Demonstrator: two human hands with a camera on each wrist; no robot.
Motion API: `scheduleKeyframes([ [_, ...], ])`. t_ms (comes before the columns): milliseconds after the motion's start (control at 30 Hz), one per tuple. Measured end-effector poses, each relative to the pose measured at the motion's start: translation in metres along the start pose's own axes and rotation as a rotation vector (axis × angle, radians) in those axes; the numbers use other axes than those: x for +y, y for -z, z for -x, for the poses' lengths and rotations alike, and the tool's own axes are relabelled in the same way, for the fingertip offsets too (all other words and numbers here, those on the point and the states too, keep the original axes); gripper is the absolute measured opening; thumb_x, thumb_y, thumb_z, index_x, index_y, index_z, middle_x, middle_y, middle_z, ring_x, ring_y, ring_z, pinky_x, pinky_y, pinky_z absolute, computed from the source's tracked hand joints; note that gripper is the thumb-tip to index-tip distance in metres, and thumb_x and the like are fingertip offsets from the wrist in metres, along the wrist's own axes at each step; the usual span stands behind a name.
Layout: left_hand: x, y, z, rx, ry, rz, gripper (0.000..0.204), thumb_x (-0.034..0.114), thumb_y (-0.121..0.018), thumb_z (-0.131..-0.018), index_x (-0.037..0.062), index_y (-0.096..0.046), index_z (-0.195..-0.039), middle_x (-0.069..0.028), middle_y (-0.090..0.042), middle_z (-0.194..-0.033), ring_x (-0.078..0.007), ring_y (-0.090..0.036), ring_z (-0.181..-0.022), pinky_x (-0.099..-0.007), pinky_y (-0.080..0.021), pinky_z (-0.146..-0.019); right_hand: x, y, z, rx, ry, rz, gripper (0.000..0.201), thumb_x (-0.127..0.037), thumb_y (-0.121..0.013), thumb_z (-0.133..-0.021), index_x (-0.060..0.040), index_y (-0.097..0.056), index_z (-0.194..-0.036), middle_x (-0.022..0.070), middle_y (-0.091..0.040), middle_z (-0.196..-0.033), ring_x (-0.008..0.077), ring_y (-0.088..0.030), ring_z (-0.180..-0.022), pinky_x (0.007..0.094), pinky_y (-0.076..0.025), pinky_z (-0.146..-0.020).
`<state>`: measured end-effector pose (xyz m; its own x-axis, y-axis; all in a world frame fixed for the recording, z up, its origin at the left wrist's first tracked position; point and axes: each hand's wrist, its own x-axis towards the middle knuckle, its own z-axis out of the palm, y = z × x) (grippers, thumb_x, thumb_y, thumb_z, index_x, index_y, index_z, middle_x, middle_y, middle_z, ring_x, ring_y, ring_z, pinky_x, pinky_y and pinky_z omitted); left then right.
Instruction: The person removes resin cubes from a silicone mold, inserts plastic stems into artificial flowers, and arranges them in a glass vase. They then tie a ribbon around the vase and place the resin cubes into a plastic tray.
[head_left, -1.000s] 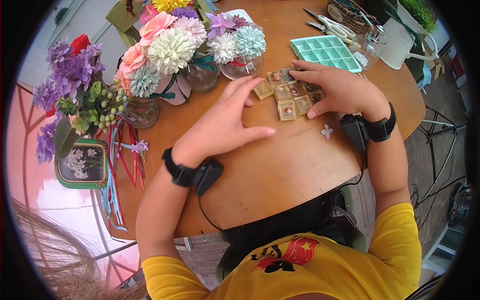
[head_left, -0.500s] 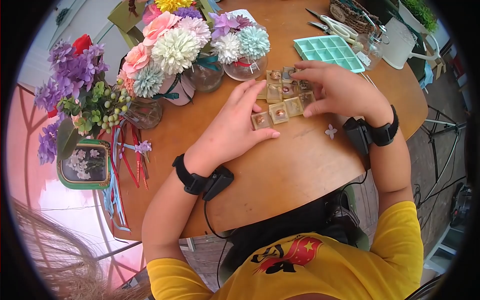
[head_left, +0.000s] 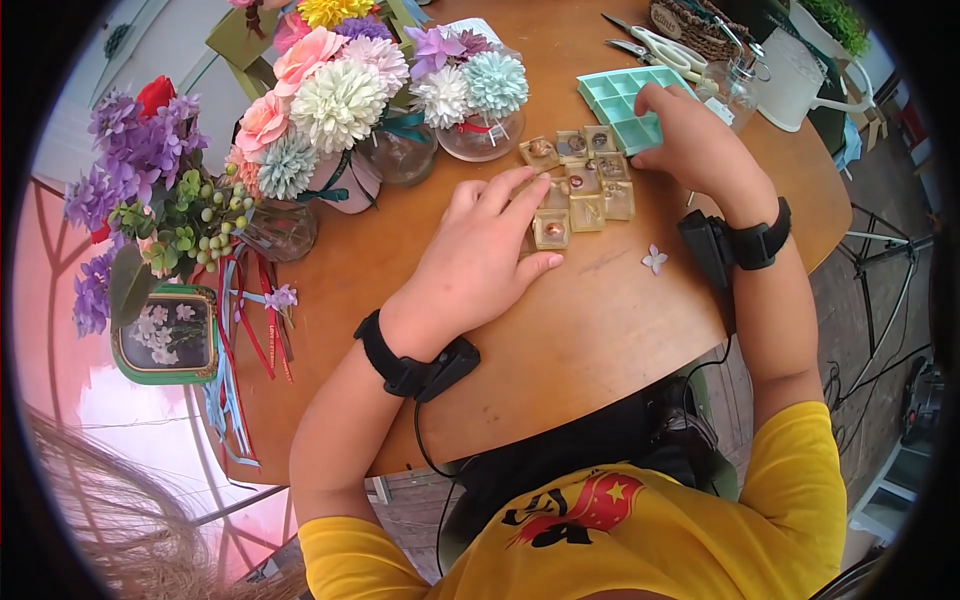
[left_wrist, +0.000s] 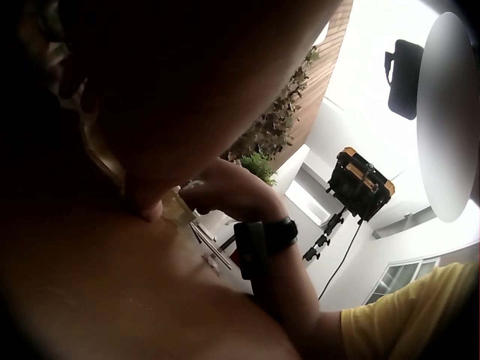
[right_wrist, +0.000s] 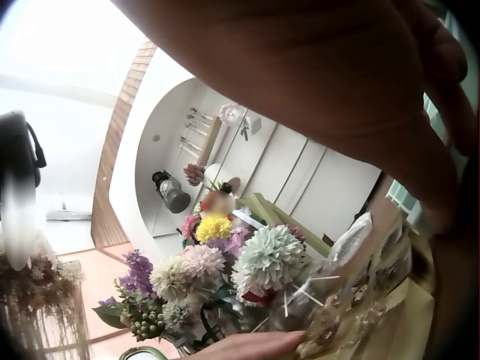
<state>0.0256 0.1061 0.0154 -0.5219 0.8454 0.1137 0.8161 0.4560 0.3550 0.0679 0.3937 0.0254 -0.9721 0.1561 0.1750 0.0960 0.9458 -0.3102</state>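
Several small clear-amber resin cubes [head_left: 587, 212], some with a coppery piece inside, lie grouped on the wooden table. My left hand [head_left: 470, 250] rests along their left side, fingers extended over the nearest cubes and thumb low beside them. It hides part of a cube there. At the mint-green compartment tray [head_left: 600, 95], my right hand [head_left: 700, 145] curls its fingers over the right part, its thumb at the near edge. In the right wrist view, the tray [right_wrist: 405, 196] shows beside that thumb, with amber cubes [right_wrist: 397, 322] just below.
Flower bouquets [head_left: 345, 105] in vases stand at the back left, by a green-framed picture [head_left: 165, 335] and ribbons [head_left: 270, 330]. A small pale flower [head_left: 654, 260] lies right of the cubes. Scissors [head_left: 665, 55], a glass bottle [head_left: 735, 90] and a white watering can [head_left: 795, 85] stand beyond the tray.
My right hand has left the right side of the cubes and moved away from me onto the tray. My left hand has come in against the cubes, which now sit closer together.
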Motion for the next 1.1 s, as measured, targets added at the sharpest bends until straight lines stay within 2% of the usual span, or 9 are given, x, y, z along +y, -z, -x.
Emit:
scheduleKeyframes([
  [133,0.001,-0.013,0.004,0.004,-0.002,-0.163,0.070,0.030,-0.068,-0.098,0.0021,-0.038,-0.155,-0.0184,-0.033,-0.163,-0.0464,-0.029,-0.147,-0.0534,-0.032,-0.118,0.006,-0.004,-0.004,0.007,0.045,0.034,0.045,-0.010,-0.084,-0.078,-0.0096,-0.063,-0.119,0.0182,-0.067,-0.109,0.0367,-0.066,-0.104,0.0437,-0.053,-0.088],
  [233,-0.002,-0.023,0.002,-0.008,-0.009,-0.083,0.072,0.032,-0.062,-0.102,0.0037,-0.030,-0.160,-0.0224,-0.022,-0.167,-0.0486,-0.014,-0.154,-0.0574,-0.025,-0.121,0.007,-0.004,-0.006,-0.006,0.066,0.014,0.044,-0.010,-0.082,-0.080,-0.0100,-0.064,-0.120,0.0182,-0.068,-0.110,0.0381,-0.066,-0.105,0.0442,-0.053,-0.089],
  [333,0.003,-0.025,0.000,-0.034,-0.021,-0.023,0.072,0.032,-0.060,-0.104,0.0095,-0.026,-0.163,-0.0278,-0.016,-0.167,-0.0524,-0.003,-0.155,-0.0595,-0.020,-0.123,0.005,-0.006,-0.004,0.045,0.069,-0.058,0.039,-0.009,-0.077,-0.085,-0.0099,-0.064,-0.122,0.0173,-0.068,-0.112,0.0384,-0.066,-0.106,0.0450,-0.053,-0.089],
  [500,0.013,-0.031,-0.009,-0.012,-0.060,-0.109,0.065,0.032,-0.057,-0.105,0.0193,-0.030,-0.163,-0.0325,-0.011,-0.166,-0.0587,-0.002,-0.153,-0.0629,-0.019,-0.122,0.008,-0.006,-0.011,0.066,0.049,-0.118,0.029,-0.012,-0.068,-0.094,-0.0069,-0.064,-0.122,0.0200,-0.069,-0.110,0.0400,-0.066,-0.104,0.0466,-0.053,-0.088],
  [633,0.021,-0.036,-0.017,-0.007,-0.074,-0.141,0.061,0.033,-0.054,-0.106,0.0203,-0.033,-0.162,-0.0336,-0.011,-0.166,-0.0597,-0.003,-0.152,-0.0635,-0.020,-0.122,-0.005,0.004,-0.013,0.019,-0.142,-0.252,0.023,-0.015,-0.064,-0.098,-0.0013,-0.064,-0.117,0.0233,-0.070,-0.099,0.0428,-0.067,-0.092,0.0468,-0.054,-0.081],
  [700,0.023,-0.039,-0.023,-0.009,-0.055,-0.120,0.060,0.033,-0.053,-0.107,0.0199,-0.032,-0.162,-0.0349,-0.011,-0.165,-0.0593,-0.004,-0.152,-0.0628,-0.019,-0.122,0.003,-0.005,-0.017,0.139,-0.080,-0.198,0.021,-0.014,-0.061,-0.100,0.0003,-0.064,-0.115,0.0231,-0.070,-0.094,0.0409,-0.069,-0.086,0.0465,-0.054,-0.076],
  [833,0.026,-0.048,-0.035,0.036,-0.062,-0.142,0.059,0.032,-0.051,-0.108,0.0182,-0.031,-0.161,-0.0385,-0.012,-0.163,-0.0584,-0.007,-0.153,-0.0605,-0.017,-0.124,0.013,-0.009,-0.026,0.309,-0.087,-0.316,0.026,-0.022,-0.067,-0.098,0.0008,-0.066,-0.111,0.0203,-0.070,-0.089,0.0341,-0.070,-0.078,0.0434,-0.053,-0.069],
  [1033,0.029,-0.054,-0.064,0.051,-0.019,-0.140,0.059,0.032,-0.048,-0.108,0.0140,-0.030,-0.161,-0.0408,-0.012,-0.162,-0.0579,-0.008,-0.153,-0.0590,-0.017,-0.125,-0.008,0.009,-0.020,0.416,-0.133,-0.488,0.037,-0.031,-0.065,-0.103,0.0029,-0.057,-0.117,0.0149,-0.074,-0.097,0.0194,-0.077,-0.086,0.0302,-0.061,-0.071],
  [1100,0.029,-0.057,-0.076,0.055,0.005,-0.140,0.059,0.033,-0.047,-0.108,0.0129,-0.030,-0.161,-0.0411,-0.012,-0.162,-0.0579,-0.008,-0.153,-0.0589,-0.017,-0.124,-0.003,0.009,-0.021,0.388,-0.110,-0.486,0.041,-0.034,-0.068,-0.102,0.0036,-0.058,-0.115,0.0149,-0.075,-0.097,0.0194,-0.077,-0.088,0.0299,-0.061,-0.072],
])
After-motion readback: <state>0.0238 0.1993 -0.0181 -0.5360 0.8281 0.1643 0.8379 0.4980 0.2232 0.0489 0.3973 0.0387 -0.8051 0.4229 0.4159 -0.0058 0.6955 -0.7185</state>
